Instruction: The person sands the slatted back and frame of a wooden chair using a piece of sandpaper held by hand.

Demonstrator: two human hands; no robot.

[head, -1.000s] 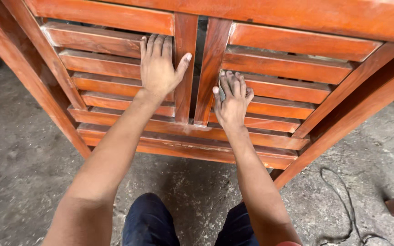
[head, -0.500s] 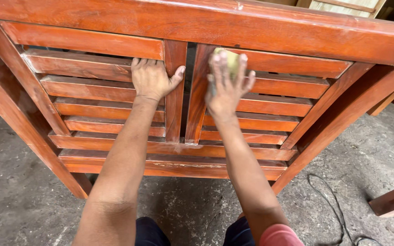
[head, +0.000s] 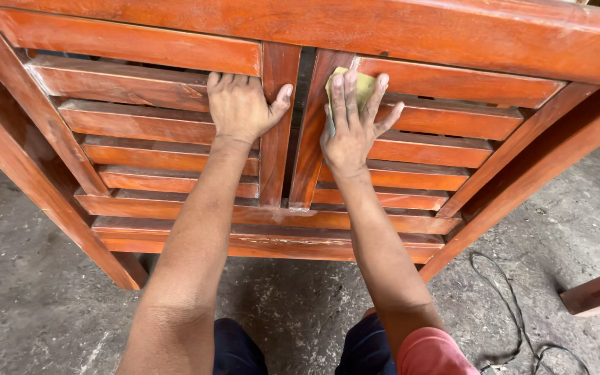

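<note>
Pressing yellowish sandpaper sheet (head: 355, 87), right hand (head: 351, 128) flat; left hand (head: 241, 107) grip released on glossy slats (head: 133, 121).

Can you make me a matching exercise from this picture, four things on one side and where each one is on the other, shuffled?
Things:
1. left hand
2. right hand
3. yellow-green sanding sheet
4. black cable

Places:
A. lying on the concrete floor at lower right
B. flat on slats left of the centre uprights
C. pressed under spread fingers
D. on slats right of the centre uprights

Pairs: 1-B, 2-D, 3-C, 4-A
</note>
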